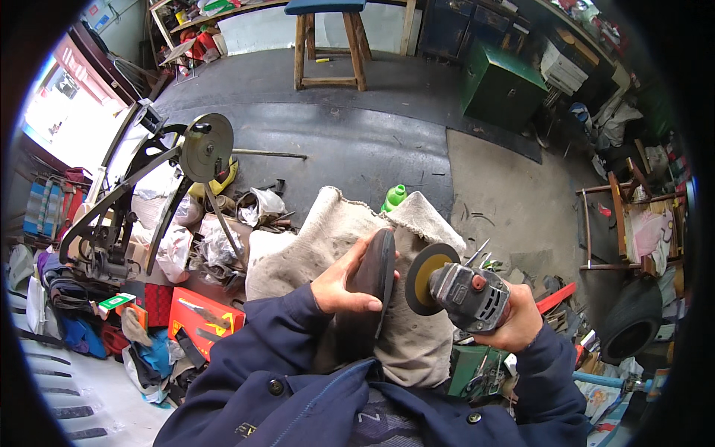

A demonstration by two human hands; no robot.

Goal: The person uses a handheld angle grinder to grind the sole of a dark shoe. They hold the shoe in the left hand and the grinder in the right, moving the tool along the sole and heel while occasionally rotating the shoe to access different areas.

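The left hand (pixel 339 281) clasps a curved black shoe (pixel 370 272), seemingly steadying it beside the grey-black disc grinder (pixel 468 296) the right hand (pixel 519 319) grips.

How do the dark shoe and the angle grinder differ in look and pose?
The dark shoe is long and smooth-sided; the angle grinder is blocky, with a round disc. The left hand holds the shoe, the right hand the grinder. The shoe runs up the picture, while the grinder slants across, disc end leftward. Both look mostly dark.
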